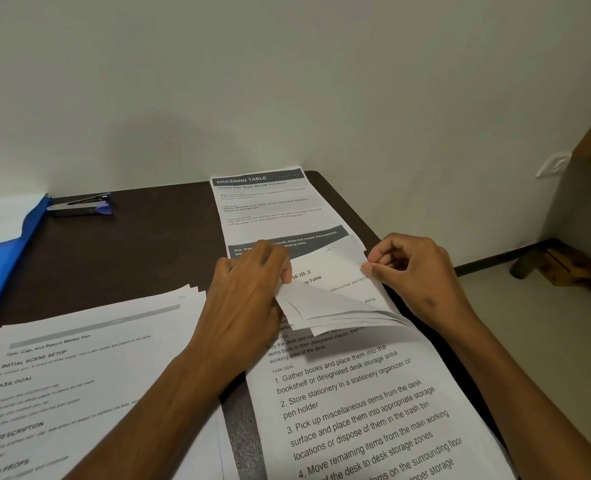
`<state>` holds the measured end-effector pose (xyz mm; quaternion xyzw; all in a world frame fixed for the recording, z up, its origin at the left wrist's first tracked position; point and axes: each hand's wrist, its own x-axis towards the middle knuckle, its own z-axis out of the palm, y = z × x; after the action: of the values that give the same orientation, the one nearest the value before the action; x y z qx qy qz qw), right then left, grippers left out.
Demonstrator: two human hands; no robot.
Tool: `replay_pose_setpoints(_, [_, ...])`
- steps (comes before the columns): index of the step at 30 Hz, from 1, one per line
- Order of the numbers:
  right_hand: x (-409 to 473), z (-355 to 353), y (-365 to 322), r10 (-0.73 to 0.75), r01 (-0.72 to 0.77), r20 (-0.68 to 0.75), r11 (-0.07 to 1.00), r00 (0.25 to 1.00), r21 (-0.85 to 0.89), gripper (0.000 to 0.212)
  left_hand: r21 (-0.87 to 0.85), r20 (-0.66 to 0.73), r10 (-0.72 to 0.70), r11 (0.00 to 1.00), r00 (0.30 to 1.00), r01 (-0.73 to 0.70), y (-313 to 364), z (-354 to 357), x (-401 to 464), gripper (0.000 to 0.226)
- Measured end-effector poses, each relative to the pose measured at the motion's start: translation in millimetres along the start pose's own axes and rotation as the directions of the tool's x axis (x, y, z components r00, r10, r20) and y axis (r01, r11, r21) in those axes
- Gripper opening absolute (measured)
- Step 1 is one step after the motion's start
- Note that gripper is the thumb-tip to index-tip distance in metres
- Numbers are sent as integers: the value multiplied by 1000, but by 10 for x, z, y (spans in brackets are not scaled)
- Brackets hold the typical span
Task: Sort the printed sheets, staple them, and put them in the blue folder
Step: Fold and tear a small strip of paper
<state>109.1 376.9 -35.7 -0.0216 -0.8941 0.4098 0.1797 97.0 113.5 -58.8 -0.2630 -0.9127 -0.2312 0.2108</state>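
A small stack of printed sheets point(335, 306) lies on the dark table point(148, 237), its near corners curled up. My left hand point(249, 292) pinches the lifted corners at the stack's left edge. My right hand point(415, 271) pinches the right edge of the top sheet with thumb and forefinger. Under the stack lies a large sheet with a numbered list point(356, 410), and beyond it a sheet headed "DRESSING TABLE" point(266, 202). Another pile of printed sheets point(79, 375) lies at the near left. The blue folder point(7, 251) sits at the far left, with the stapler point(79, 206) beside it.
A white wall runs right behind the table's far edge. The table's right edge passes close to my right hand, and beyond it are bare floor and a wooden furniture leg point(557, 261).
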Motion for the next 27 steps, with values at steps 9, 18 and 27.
replay_pose_setpoints(9, [-23,-61,-86,-125,99,104,969,987,228,13,-35,43,-49,998,998,50,26,-20,-1,55])
replay_pose_setpoints(18, [-128,-154,-224,-257,-85,550,849,795,521,9,-75,-3,-75,994,997,74,50,-35,-23,42])
replay_pose_setpoints(27, [-129,-162,-264,-256,-15,475,869,842,494,16,1,39,-20,1000,999,20,56,-48,-8,41])
